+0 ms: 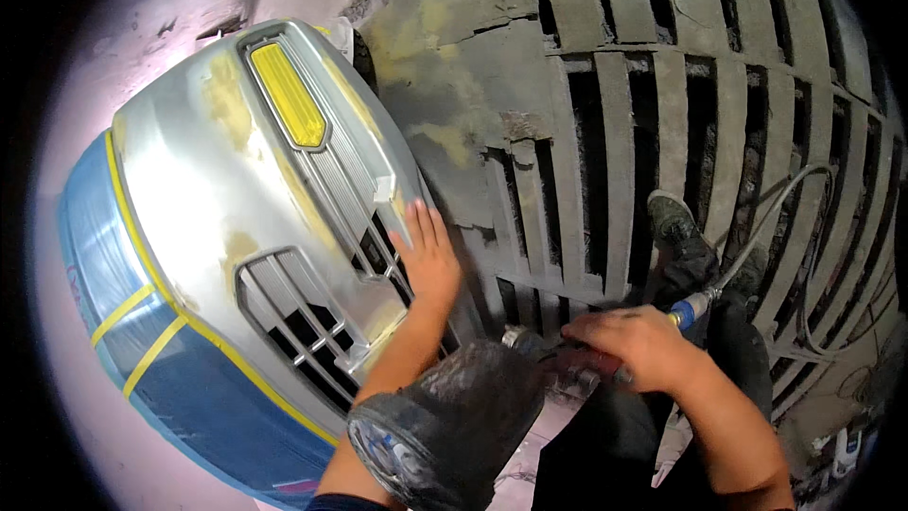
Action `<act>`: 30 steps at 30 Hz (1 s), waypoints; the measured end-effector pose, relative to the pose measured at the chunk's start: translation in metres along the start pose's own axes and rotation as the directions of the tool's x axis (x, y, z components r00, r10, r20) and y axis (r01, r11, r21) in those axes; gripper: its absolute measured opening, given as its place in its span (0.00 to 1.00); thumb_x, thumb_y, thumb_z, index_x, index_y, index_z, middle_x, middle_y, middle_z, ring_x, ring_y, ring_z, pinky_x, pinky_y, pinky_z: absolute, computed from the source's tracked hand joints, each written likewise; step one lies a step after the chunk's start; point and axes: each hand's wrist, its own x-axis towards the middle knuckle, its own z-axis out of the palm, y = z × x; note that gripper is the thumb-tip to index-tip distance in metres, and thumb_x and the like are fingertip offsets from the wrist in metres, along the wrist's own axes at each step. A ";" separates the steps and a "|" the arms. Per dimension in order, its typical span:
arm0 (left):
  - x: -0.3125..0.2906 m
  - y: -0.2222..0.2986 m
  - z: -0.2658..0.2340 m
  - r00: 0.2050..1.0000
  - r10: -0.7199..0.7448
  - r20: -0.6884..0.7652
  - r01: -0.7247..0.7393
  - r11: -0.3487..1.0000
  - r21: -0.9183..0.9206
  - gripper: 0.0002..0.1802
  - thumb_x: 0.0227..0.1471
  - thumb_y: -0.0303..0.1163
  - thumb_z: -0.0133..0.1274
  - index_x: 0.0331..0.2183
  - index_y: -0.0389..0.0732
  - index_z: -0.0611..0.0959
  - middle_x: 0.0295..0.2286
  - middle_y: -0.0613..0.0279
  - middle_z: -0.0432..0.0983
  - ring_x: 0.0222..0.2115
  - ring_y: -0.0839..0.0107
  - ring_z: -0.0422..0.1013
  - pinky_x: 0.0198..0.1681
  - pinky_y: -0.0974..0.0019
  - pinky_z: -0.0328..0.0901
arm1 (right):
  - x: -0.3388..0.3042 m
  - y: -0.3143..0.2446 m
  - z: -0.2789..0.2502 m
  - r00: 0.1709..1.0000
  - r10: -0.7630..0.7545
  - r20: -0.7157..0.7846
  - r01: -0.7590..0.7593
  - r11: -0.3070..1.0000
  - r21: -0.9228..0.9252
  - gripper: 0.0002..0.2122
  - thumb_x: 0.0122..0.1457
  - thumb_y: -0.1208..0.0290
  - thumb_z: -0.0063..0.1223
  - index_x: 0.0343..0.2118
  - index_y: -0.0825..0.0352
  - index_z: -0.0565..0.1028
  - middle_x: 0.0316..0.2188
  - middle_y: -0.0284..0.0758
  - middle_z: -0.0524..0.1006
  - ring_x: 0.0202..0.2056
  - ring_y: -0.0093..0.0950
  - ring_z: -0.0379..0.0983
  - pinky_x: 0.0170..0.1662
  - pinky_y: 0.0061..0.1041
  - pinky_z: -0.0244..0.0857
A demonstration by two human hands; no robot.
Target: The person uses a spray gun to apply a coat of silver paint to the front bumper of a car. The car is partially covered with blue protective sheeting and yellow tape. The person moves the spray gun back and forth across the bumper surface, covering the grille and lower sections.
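Note:
In front of me to the left is a large silver vehicle front panel with grille slots and yellowish patches. My left hand lies flat along its right edge, fingers stretched out and nothing gripped. At my waist my right hand is wrapped round what looks like a red-bodied spray gun. A big dark, smeared cup juts from the gun toward me, hiding part of my left forearm. Behind my right hand a blue coupling joins the gun to a grey air hose.
Blue masking film edged with yellow tape covers the panel's left side. A yellow insert sits in the upper grille. To the right, slatted grating with dark gaps lies underfoot, and the hose loops over it near my shoes.

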 end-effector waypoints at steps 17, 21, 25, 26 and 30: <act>-0.008 0.018 0.007 0.865 -0.364 -0.345 0.196 0.879 -0.434 0.41 0.44 0.26 0.50 0.57 0.27 0.51 0.58 0.30 0.38 0.59 0.36 0.39 0.62 0.47 0.39 | -0.067 0.009 0.059 0.985 0.070 0.158 -0.079 0.996 0.050 0.23 0.40 0.75 0.61 0.44 0.65 0.72 0.41 0.37 0.75 0.40 0.36 0.74 0.41 0.31 0.69; -0.026 0.055 0.005 0.854 -0.492 -0.166 0.324 0.755 -0.570 0.44 0.43 0.31 0.52 0.56 0.23 0.50 0.57 0.26 0.37 0.60 0.36 0.34 0.63 0.49 0.34 | -0.072 0.017 0.073 0.993 0.102 0.057 -0.105 0.994 0.039 0.17 0.47 0.68 0.55 0.43 0.61 0.73 0.40 0.33 0.76 0.38 0.34 0.75 0.36 0.33 0.70; 0.005 0.045 -0.010 0.787 -0.615 -0.037 0.476 0.645 -0.598 0.46 0.44 0.37 0.51 0.57 0.23 0.49 0.57 0.23 0.36 0.60 0.35 0.34 0.63 0.49 0.34 | -0.074 0.020 0.080 0.998 0.049 0.033 -0.049 0.999 0.005 0.19 0.44 0.70 0.57 0.43 0.64 0.72 0.39 0.36 0.76 0.38 0.36 0.74 0.37 0.32 0.70; 0.006 0.043 -0.012 0.783 -0.621 -0.039 0.481 0.644 -0.595 0.46 0.44 0.36 0.51 0.57 0.23 0.48 0.57 0.24 0.35 0.60 0.36 0.34 0.63 0.49 0.34 | -0.075 0.019 0.081 0.999 0.033 0.019 -0.034 0.999 0.016 0.21 0.42 0.72 0.59 0.43 0.64 0.72 0.38 0.37 0.76 0.38 0.37 0.74 0.37 0.32 0.69; -0.017 0.041 0.010 0.813 -0.550 -0.190 0.373 0.743 -0.555 0.45 0.44 0.34 0.51 0.57 0.22 0.48 0.58 0.27 0.35 0.61 0.39 0.34 0.63 0.50 0.33 | -0.075 0.020 0.085 0.999 -0.029 -0.016 0.029 0.999 0.024 0.24 0.38 0.73 0.62 0.43 0.65 0.71 0.38 0.38 0.76 0.38 0.38 0.74 0.37 0.32 0.69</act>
